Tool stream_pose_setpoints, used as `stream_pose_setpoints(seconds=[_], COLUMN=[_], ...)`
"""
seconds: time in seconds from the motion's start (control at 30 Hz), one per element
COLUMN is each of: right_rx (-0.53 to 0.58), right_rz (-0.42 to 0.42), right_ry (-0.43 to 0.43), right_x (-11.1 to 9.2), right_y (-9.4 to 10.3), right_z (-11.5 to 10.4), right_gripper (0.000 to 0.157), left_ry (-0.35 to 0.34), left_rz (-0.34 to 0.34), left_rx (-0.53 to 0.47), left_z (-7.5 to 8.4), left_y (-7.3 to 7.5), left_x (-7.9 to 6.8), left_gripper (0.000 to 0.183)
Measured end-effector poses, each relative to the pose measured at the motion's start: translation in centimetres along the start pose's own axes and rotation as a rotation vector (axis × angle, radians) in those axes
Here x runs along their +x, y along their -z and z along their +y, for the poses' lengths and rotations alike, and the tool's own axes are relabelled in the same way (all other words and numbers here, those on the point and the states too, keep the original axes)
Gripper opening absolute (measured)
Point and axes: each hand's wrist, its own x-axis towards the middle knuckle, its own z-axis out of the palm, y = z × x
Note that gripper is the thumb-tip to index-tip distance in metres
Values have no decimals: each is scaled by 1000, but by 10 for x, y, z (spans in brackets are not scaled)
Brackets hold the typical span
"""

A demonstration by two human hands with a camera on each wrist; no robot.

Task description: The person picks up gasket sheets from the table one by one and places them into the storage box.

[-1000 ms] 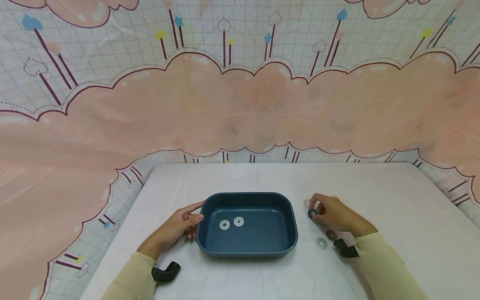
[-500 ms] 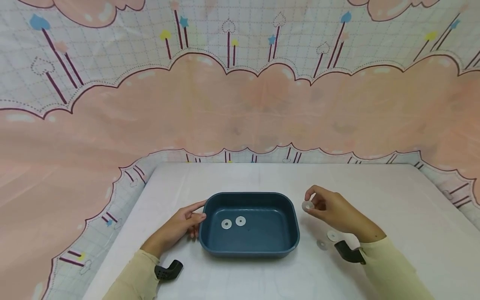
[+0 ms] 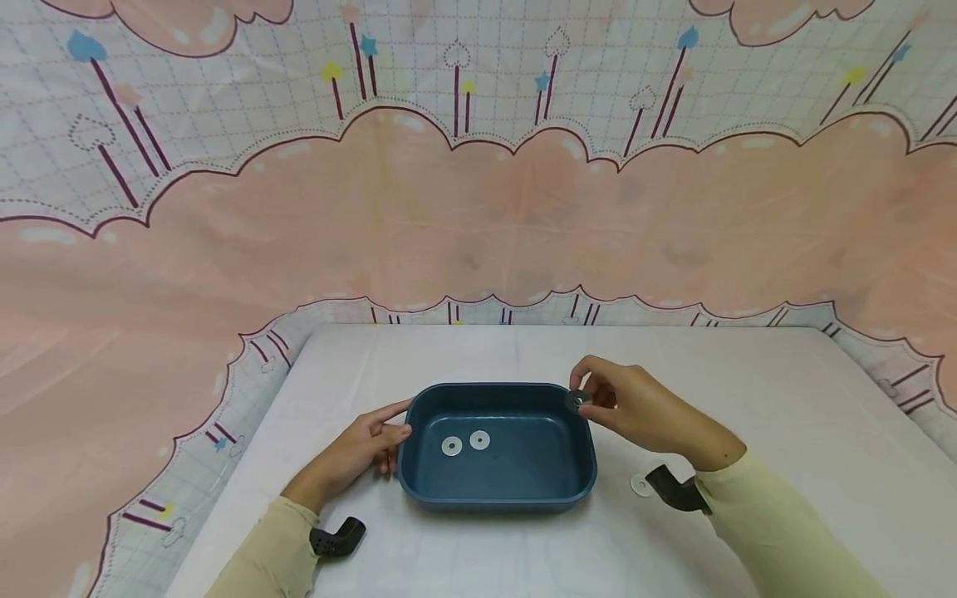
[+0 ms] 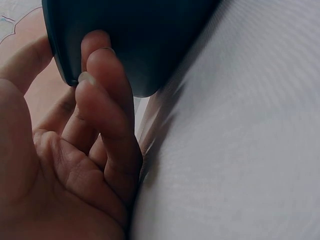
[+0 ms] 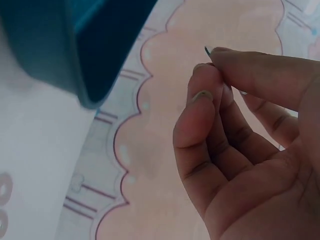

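Note:
A dark blue rectangular tray (image 3: pixel 497 505) stands mid-table in the head view, two pale washers (image 3: pixel 452 446) lying on its floor toward the left. My left hand (image 3: pixel 359 448) grips the tray's left side, thumb at the rim; in the left wrist view, several curled fingertips (image 4: pixel 97 95) are by the outer wall. Between thumb and fingertips my right hand (image 3: pixel 635 407) pinches a dark grey washer (image 3: pixel 577 401), held up at the tray's back right rim. Only a thin edge of that washer (image 5: pixel 207 51) shows in the right wrist view.
Another pale washer (image 3: pixel 640 485) lies on the white tabletop (image 3: pixel 463 353) right of the tray, close to the right wrist's black camera mount (image 3: pixel 676 488). Blurred ring shapes (image 5: pixel 4 187) show at the right wrist view's left edge. A patterned cloth (image 3: pixel 478 216) hangs behind the table.
My right hand has picked up a washer from the table right of the tray and moved left with it to the tray's rim. The left hand stays at the tray's side.

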Motion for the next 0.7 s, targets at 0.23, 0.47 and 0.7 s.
stream_pose_setpoints(seconds=[0.23, 0.47, 0.7], right_rx=[17, 22, 38], right_rz=[-46, -90, -125], right_ry=[37, 56, 66], right_x=[21, 41, 56], right_y=[-12, -24, -40], right_z=[-10, -18, -28], right_gripper=[26, 24, 24], left_ry=[4, 4, 7], left_rz=[-5, -8, -3], left_rx=[-6, -8, -15], left_z=[1, -2, 0], left_y=[0, 1, -1], left_x=[2, 2, 0], left_gripper=[63, 62, 63])
